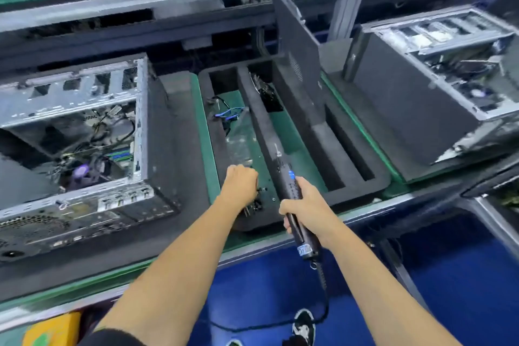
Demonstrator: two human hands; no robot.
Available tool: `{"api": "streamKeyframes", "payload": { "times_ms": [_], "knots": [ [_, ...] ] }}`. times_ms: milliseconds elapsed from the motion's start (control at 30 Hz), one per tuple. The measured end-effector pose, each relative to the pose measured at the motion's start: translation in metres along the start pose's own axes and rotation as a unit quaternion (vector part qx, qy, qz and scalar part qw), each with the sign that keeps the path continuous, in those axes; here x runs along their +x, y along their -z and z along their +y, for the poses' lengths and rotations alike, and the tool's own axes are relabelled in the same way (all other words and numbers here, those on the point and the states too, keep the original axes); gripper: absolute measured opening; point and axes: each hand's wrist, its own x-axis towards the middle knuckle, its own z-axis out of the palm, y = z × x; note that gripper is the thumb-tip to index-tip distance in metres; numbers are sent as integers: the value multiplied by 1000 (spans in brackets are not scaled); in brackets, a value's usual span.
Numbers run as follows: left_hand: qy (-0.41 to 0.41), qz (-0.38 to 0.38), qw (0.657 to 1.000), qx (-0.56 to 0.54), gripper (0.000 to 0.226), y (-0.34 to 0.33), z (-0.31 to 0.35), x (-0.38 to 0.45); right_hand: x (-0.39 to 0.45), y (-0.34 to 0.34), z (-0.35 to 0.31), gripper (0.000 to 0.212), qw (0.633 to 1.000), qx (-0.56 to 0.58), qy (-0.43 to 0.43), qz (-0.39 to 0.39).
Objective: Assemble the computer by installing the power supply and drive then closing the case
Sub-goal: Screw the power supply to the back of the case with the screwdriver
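Right hand (304,206) around electric screwdriver (292,194); left hand's (240,187) fingers hidden.

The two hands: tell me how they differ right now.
The right hand grips the black electric screwdriver; the left hand holds no tool and reaches, fingers curled, to the small screws in the foam tray. The left sits farther forward than the right. Both are bare and over the tray's near end.

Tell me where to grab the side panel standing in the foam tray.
Take the side panel by its top edge, from above. It stands on edge in a slot of the foam tray, leaning, with only its upper part free. The right hand holds the screwdriver, so it falls to the left hand.
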Motion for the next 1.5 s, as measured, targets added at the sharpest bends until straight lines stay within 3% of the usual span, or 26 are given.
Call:
{"api": "streamKeyframes", "payload": {
  "times_ms": [133,333,467,767,1200,1500],
  "knots": [
    [16,-37,999,35,22,-14,11,30,21,8,-2,37,1000,14,-5,-17],
    [56,-120,990,-42,27,-24,19,58,43,13,-9,39,999,11,-19,-29],
    [69,-104,991,-56,28,-30,21,63,54,16,-13,40,999,8,-30,-34],
    [65,-147,984,-75,27,-31,17,63,57,16,-17,40,998,5,-42,-41],
    [67,-123,987,-83,28,-33,17,64,54,16,-13,39,999,14,-47,-19],
    [146,-70,945,-285,15,-13,8,66,45,17,-16,37,999,6,-40,-16]
  ]
}}
